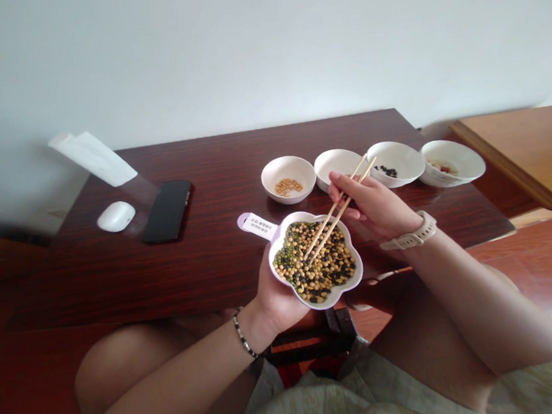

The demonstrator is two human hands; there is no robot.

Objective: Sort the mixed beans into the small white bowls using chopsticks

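Mixed beans (pixel 327 273), tan, green & black, sit in a flower-shaped dish (pixel 356 251) held up at the near edge of the table (pixel 226 185). Our L grip (pixel 279 297) is wrapped round the dish's near-L side; its handle (pixel 243 221) points away to the L w/ a printed label (pixel 260 226), text too small to read. Our R grip (pixel 377 204) pinches two chopsticks (pixel 327 237), tips down in the beans; we can't tell if they've caught one. Behind the dish we have 4 white bowls in a row, L to R: 1st bowl (pixel 287 167), some tan beans; 2nd bowl (pixel 337 160), partly hidden by our R grip, contents unclear; 3rd bowl (pixel 401 154), a few black beans; 4th bowl (pixel 470 167), pale & reddish bits. On the table's L: black phone (pixel 167 211), white rounded case (pixel 116 216) beside it, white packet (pixel 92 158) farther back. We've a pale wristband (pixel 423 229) on R wrist, bracelet (pixel 241 335) on L.
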